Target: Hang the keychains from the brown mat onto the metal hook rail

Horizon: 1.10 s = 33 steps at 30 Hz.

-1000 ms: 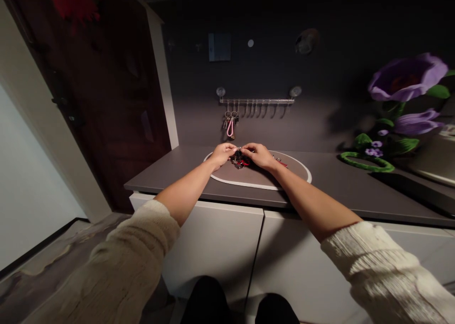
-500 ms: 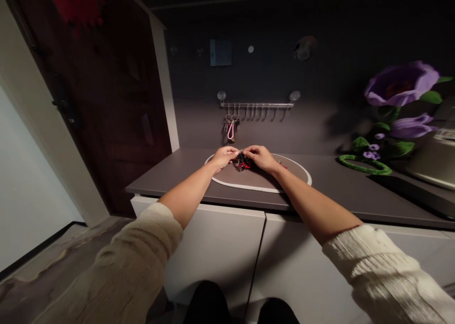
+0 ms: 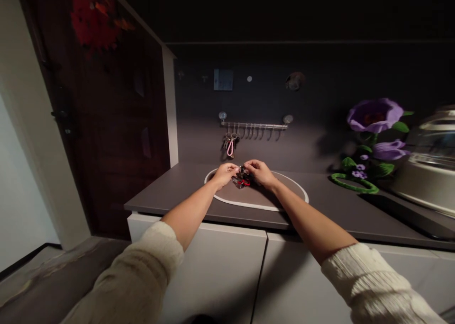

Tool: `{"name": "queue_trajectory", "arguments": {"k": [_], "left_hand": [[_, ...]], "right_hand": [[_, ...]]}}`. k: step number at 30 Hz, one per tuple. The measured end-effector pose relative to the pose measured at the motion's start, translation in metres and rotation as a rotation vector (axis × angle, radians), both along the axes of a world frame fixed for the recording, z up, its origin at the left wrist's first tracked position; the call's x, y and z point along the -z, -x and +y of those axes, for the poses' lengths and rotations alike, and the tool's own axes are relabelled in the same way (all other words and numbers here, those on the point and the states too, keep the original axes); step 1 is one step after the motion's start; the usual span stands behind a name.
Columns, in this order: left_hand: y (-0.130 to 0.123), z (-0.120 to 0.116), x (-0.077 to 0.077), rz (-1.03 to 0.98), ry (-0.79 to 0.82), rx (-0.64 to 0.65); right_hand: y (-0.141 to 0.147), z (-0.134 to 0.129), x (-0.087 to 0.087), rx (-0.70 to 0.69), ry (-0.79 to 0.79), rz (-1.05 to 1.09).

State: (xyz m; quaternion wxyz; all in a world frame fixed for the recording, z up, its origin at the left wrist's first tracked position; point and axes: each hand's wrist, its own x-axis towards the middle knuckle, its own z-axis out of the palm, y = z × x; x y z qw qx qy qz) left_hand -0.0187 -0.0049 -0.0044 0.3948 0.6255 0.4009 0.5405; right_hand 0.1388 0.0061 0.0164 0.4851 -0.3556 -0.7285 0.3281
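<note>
A bunch of keys (image 3: 242, 175) with dark and red parts hangs between my hands, just over the oval mat (image 3: 249, 203) with its white rim. My left hand (image 3: 226, 174) pinches the top of the bunch from the left, at what looks like a key ring. From the right, my right hand (image 3: 259, 172) pinches the same spot, its fingertips almost meeting the left ones. Which small piece each hand grips is partly hidden by the fingers. Red and silvery pieces show beneath the fingertips, on or close to the mat.
Behind my hands, a clear hook rail (image 3: 254, 125) is fixed to the dark wall. Key sets with a pink strap (image 3: 230, 148) hang at its left end. Purple flowers (image 3: 375, 115) and a large appliance (image 3: 426, 172) stand on the counter (image 3: 330, 215) at right. A dark door (image 3: 117, 139) is at left.
My view has tilted up, so everything sits lower in the picture. Both hands stay together at the keys, with the dark piece between the fingertips showing more clearly.
</note>
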Motion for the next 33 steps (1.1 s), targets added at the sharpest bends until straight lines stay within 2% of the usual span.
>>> {"name": "queue_trajectory", "arguments": {"k": [6, 9, 13, 18, 22, 28, 33], "left_hand": [[-0.001, 0.006, 0.004, 0.101, -0.145, -0.119], [-0.001, 0.011, 0.008, 0.166, -0.199, -0.199], [0.0, 0.015, 0.011, 0.189, -0.191, -0.27], [0.0, 0.017, 0.013, 0.222, -0.191, -0.271], [0.0, 0.019, 0.014, 0.233, -0.196, -0.259], [-0.001, 0.02, 0.014, 0.242, -0.193, -0.267], [-0.002, 0.021, 0.014, 0.221, -0.18, -0.252]], "right_hand": [[0.003, 0.002, -0.009, -0.007, 0.072, 0.15], [0.005, 0.005, -0.021, 0.003, 0.13, 0.244], [0.009, 0.014, -0.044, 0.052, 0.194, 0.344], [0.015, 0.029, -0.074, 0.113, 0.19, 0.364], [0.019, 0.042, -0.09, 0.172, 0.175, 0.39], [0.027, 0.055, -0.1, 0.279, 0.215, 0.458], [0.031, 0.062, -0.101, 0.299, 0.228, 0.482]]}}
